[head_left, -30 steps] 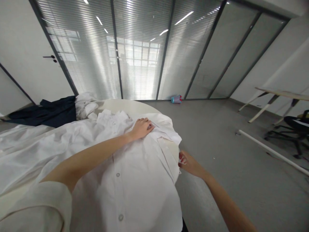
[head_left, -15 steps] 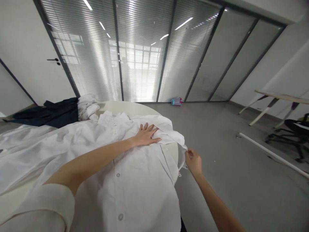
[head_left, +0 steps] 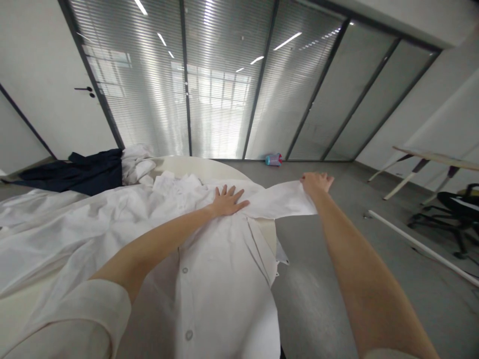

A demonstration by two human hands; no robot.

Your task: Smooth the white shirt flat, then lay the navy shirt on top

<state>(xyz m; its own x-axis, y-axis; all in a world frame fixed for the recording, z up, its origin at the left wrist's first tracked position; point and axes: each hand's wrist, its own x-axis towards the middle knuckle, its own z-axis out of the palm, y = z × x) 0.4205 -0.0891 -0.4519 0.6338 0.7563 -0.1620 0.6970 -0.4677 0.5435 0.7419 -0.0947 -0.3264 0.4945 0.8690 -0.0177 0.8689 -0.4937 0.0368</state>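
Observation:
A white shirt (head_left: 112,214) lies spread and wrinkled over the round table (head_left: 213,168). My left hand (head_left: 227,201) rests flat on it with fingers spread, near the shoulder end of a sleeve. Out past the table's right edge, my right hand (head_left: 316,182) pinches the end of that shirt sleeve (head_left: 286,199), which is pulled out flat and nearly straight. The front of the white buttoned shirt I wear (head_left: 224,289) covers the near side of the table.
A dark navy garment (head_left: 78,172) and a crumpled white cloth (head_left: 136,164) lie at the table's far left. A small blue and red basket (head_left: 273,159) stands on the floor by the glass wall. At right are a white bar (head_left: 419,244), a desk (head_left: 437,157) and a black chair (head_left: 449,214).
My right hand has risen and moved outward to the right, drawing the sleeve from a hanging bunch into a straight strip. My left hand stays pressed on the shirt.

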